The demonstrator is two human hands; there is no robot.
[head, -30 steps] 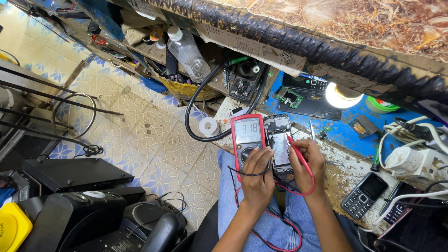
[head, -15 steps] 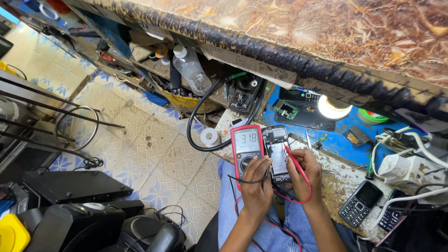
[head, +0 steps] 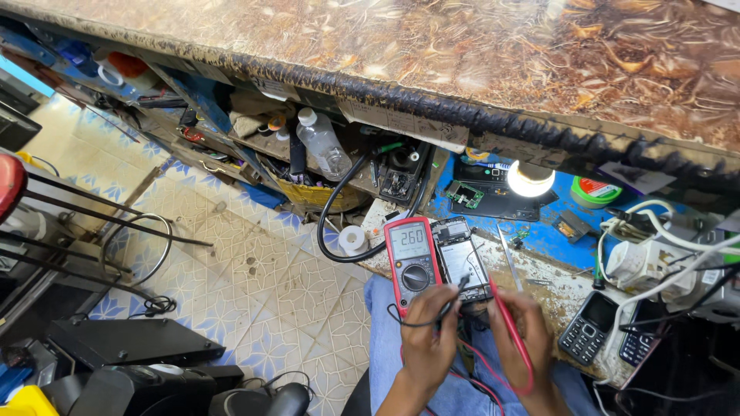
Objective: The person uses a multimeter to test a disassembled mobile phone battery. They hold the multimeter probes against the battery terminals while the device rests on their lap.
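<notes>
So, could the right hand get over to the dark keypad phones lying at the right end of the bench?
Probably yes. The right hand holds the red probe at the opened phone, and the keypad phones lie just to its right with bare bench between. It would likely have to lift the probe away first.

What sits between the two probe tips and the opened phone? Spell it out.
Nothing visible. The left hand holds the black probe and the right hand the red probe, both angled onto the lower end of the opened phone. The red meter lies beside the phone, off to the left of both probes.
</notes>
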